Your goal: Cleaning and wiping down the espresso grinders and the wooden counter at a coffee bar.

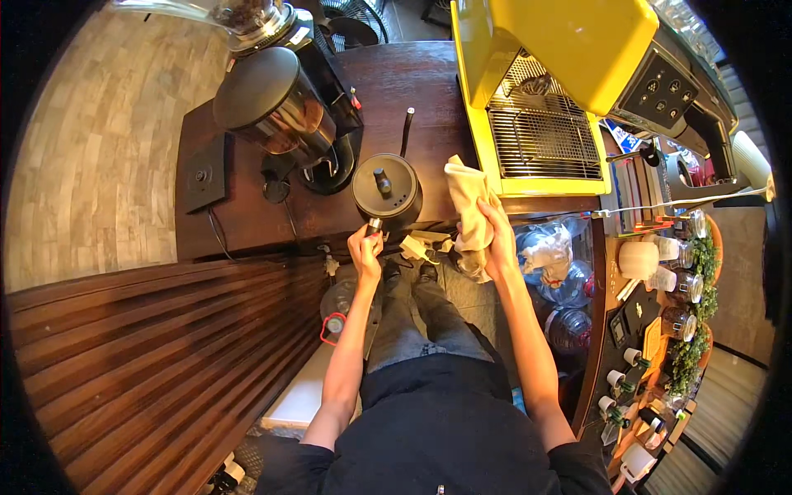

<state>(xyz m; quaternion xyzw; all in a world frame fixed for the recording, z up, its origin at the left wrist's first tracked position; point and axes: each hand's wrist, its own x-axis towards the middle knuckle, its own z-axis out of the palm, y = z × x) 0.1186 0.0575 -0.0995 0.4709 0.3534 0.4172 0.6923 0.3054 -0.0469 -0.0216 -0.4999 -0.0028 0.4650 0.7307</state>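
My left hand (366, 252) grips the handle of a black gooseneck kettle (387, 182) near the front edge of a dark wooden counter (427, 80). The kettle has its lid on, and its thin spout points away from me. In my right hand (498, 235) hangs a cream cloth (470, 198), bunched in the fingers, its upper end rising beside the front left corner of a yellow espresso machine (550, 187). Whether the kettle rests on the counter or is held just over its edge, I cannot tell.
A black coffee grinder (278, 99) stands to the left, beside a flat black device (207, 176) with a cable. Large plastic water bottles (569, 284) sit below on the right. A side counter holds several jars (679, 323) and small potted plants (632, 356). A slatted wooden panel (154, 334) fills the lower left.
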